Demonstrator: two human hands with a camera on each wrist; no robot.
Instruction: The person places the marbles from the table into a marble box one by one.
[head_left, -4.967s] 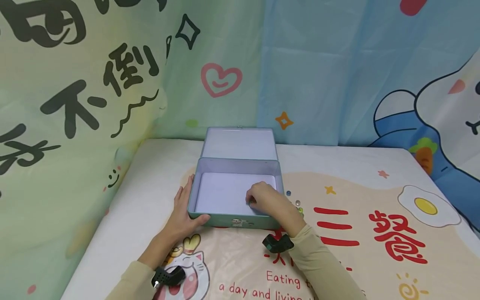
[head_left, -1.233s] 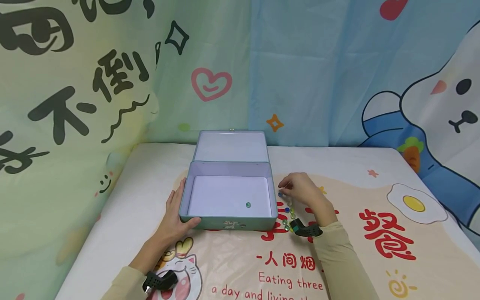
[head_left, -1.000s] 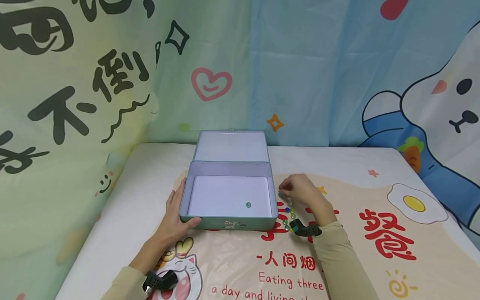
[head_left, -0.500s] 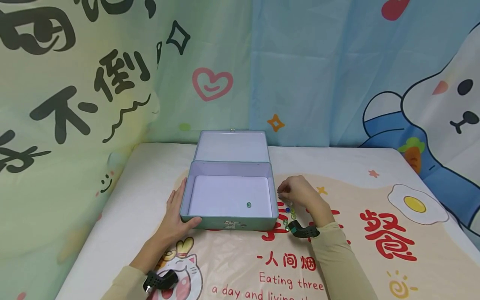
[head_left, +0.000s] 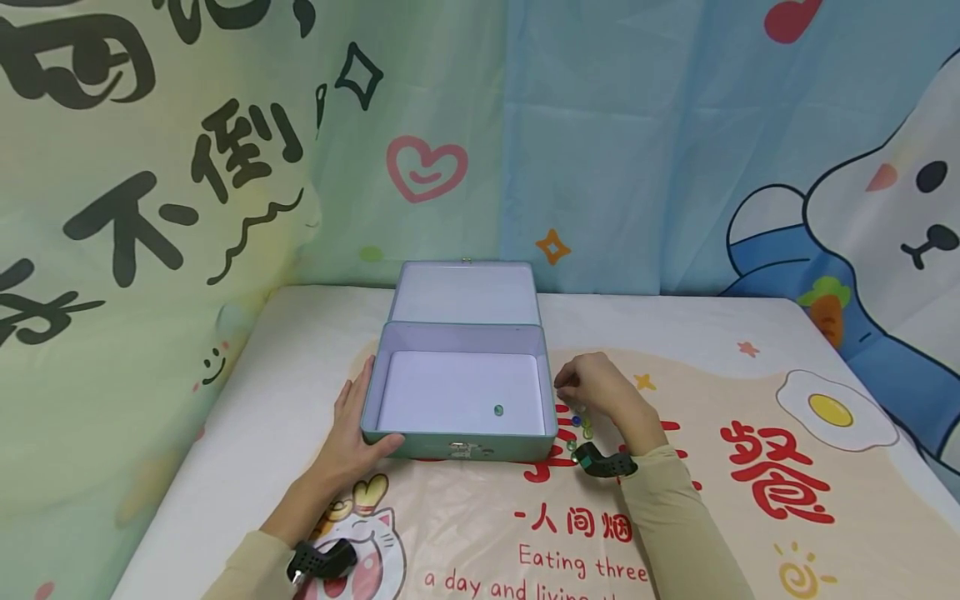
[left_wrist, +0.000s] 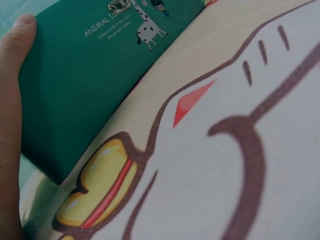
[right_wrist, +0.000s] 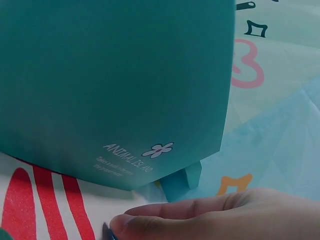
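A green metal box [head_left: 450,447] stands on the table with its lid [head_left: 465,292] raised at the back. My left hand [head_left: 356,421] rests against its left side with straight fingers, the thumb on the front wall near the corner. Inside lies one green glass marble [head_left: 498,410]. Right of the box, my right hand [head_left: 600,386] reaches down, thumb and index finger together. At those fingertips, in the right wrist view, a small dark blue marble [right_wrist: 111,234] is pinched, mostly covered. Nearer me lie a blue marble [head_left: 576,421], a yellow-green one [head_left: 587,433] and a green one [head_left: 572,446].
A printed cloth [head_left: 480,517] with red characters covers the table. Behind the table hangs a patterned curtain [head_left: 585,167]. The open lid stands up close in front of it. Black wrist cameras are strapped on both forearms, the right one partly over the marbles.
My right hand was inside the box earlier; now it is to the box's right, and a green marble lies inside. Lately its fingertips closed down over a blue marble. The left hand stayed.
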